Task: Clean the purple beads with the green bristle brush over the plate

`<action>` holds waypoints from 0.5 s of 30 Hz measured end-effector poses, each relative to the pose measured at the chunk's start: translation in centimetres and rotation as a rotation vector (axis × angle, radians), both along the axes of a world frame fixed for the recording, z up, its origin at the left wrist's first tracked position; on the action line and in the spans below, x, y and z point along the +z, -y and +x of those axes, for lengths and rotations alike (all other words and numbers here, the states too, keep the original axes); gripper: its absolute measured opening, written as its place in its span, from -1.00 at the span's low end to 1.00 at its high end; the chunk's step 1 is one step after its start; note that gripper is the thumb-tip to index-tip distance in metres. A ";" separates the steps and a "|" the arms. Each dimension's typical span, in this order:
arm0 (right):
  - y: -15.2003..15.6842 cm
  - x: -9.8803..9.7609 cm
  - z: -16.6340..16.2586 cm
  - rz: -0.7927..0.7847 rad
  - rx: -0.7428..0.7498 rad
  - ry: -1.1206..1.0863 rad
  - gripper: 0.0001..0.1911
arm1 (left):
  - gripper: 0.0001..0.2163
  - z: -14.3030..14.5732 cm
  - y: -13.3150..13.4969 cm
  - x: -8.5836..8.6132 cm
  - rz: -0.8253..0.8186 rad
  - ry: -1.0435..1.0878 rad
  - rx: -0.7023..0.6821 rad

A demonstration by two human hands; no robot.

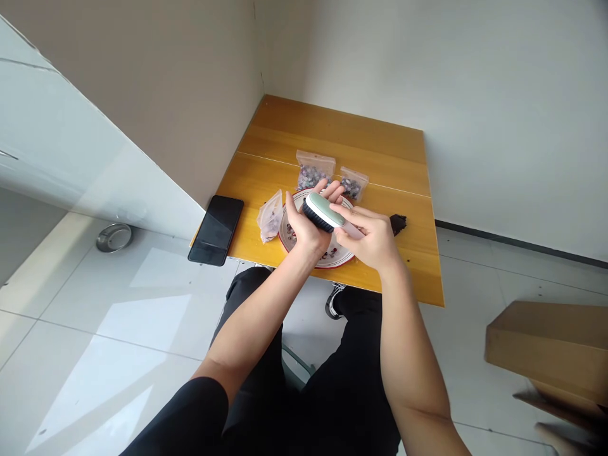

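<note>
Bottom ctr of frame: our black trousers (351,386), w/ our forearms reaching up past them. Mid-frame, our R hand (375,237) grips the handle of a pale green-and-white scrub brush (325,206), dark bristles turned toward our L hand (310,229), which is palm up, spread wide; can't tell if bristles touch the palm. Below both hands sits a red-rimmed plate (346,254) w/ small beads (327,254). Left of ctr, a black smartphone (216,229) lies at the edge of the wooden table (342,126); btwn phone & plate, a clear plastic bag (270,216). Right of plate, a dark crumpled item (398,223), can't ID. Past the plate, upper ctr: a larger bead bag (315,172) & a smaller bead bag (354,183), side by side.
</note>
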State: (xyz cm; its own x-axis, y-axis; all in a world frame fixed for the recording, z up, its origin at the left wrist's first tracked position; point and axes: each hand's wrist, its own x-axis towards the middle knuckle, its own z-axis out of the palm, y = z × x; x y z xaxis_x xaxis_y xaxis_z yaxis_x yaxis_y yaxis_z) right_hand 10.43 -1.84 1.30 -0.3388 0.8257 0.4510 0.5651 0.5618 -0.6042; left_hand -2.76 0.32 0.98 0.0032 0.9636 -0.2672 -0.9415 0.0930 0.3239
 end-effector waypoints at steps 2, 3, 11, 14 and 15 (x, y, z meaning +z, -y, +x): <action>0.0 -0.1 -0.1 0.031 -0.011 -0.007 -0.49 | -0.28 0.0 0.0 0.2 0.009 0.005 0.000; -0.1 -0.1 0.0 0.035 -0.015 -0.006 -0.49 | -0.28 -0.1 -0.1 0.3 0.016 -0.003 0.002; 0.0 -0.2 0.7 -0.014 0.033 -0.010 -0.53 | -0.30 0.3 -0.1 -0.5 0.000 -0.013 0.015; -0.1 -0.2 0.5 0.019 0.014 -0.002 -0.54 | -0.31 0.7 -0.1 -0.8 -0.008 0.012 -0.005; -0.1 -0.2 0.5 0.025 0.008 0.002 -0.54 | -0.31 0.7 -0.1 -0.7 -0.010 0.013 -0.003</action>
State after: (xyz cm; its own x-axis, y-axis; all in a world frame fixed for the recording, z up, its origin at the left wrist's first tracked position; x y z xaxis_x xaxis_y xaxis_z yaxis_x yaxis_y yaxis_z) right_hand 10.95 -1.73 1.09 -0.3458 0.8116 0.4709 0.5619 0.5810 -0.5888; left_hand -2.06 0.42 0.27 0.0097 0.9610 -0.2763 -0.9453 0.0990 0.3109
